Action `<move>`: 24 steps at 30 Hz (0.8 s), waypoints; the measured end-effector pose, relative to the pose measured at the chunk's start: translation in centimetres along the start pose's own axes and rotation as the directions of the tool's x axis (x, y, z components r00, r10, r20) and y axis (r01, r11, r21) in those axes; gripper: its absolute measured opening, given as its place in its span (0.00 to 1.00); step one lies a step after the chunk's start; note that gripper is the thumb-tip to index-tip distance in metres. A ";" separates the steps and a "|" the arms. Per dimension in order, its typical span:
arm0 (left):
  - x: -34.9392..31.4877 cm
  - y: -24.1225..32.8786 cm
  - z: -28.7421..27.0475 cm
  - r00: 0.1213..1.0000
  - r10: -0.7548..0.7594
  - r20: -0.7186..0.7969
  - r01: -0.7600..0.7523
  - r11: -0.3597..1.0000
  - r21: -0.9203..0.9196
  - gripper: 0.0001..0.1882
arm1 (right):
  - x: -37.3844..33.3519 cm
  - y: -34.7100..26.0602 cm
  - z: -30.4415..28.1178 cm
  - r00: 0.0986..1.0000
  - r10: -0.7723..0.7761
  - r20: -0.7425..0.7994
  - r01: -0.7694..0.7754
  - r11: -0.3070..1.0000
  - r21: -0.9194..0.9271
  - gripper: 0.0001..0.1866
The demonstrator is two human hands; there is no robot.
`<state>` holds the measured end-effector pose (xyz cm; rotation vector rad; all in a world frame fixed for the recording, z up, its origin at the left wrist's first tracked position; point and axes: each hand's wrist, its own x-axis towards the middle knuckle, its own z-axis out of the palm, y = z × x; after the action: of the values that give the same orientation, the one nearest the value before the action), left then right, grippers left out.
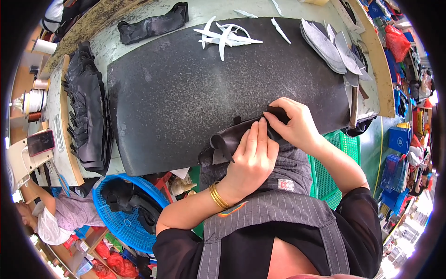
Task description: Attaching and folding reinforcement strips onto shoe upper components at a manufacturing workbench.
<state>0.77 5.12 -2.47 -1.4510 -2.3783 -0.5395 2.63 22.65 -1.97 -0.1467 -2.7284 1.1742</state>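
A dark, glossy, leather-like piece (224,139) lies at the near edge of the black work mat, curled over at its left end. On top of it rest the long fingers of my left hand (253,160), close together and pressing it down; the thumb is hidden. My right hand (293,123) pinches the piece's upper edge between thumb and fingers, just right of my left fingertips. Part of the piece stands up as a dark flap by the right fingers. What lies under the folded edge is hidden.
The black mat (153,93) covers most of the table. White curved strips (225,39) and grey leaf-shaped pieces (323,46) lie at its far side. Stacked black pieces (88,116) stand left, and another black bundle (155,25) lies beyond. Below are a blue basket (104,218) and green basket (341,151).
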 end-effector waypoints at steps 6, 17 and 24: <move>-0.1 -0.1 -0.6 0.994 -0.009 0.107 0.000 0.996 0.085 0.21 | -0.8 0.6 1.1 0.955 -0.244 -0.166 0.175 0.921 -0.348 0.09; 1.9 0.5 -0.7 0.983 -0.012 0.185 -0.021 0.984 0.176 0.29 | -1.4 1.0 0.1 0.981 -0.074 -0.182 0.001 0.928 -0.372 0.11; 1.9 0.5 0.3 0.974 0.025 0.224 -0.069 0.979 0.189 0.25 | -3.5 0.1 -2.2 0.935 -0.353 -0.039 0.341 0.922 -0.183 0.24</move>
<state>0.35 6.92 -1.84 -1.5429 -2.4727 -0.1307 6.52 23.71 -0.99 0.2612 -2.6440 0.8184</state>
